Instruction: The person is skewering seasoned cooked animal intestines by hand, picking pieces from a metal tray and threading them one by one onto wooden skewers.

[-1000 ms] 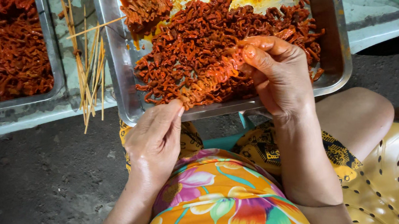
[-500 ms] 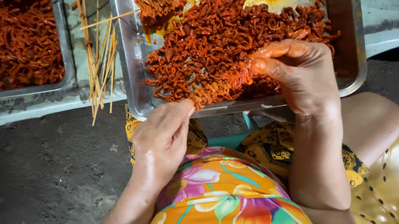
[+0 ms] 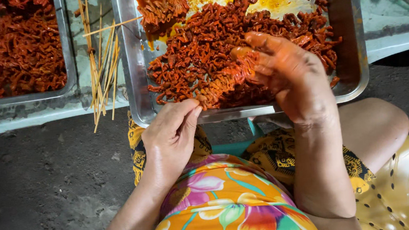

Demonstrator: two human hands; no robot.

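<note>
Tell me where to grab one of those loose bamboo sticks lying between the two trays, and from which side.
Take a bamboo stick by its near end, the tips that overhang the table edge toward the person. They jut free there, so fingers probably close from below and above. The left hand is closest, coming from the right. Farther up, the sticks lie flat, crossing each other, between the tray walls.
</note>
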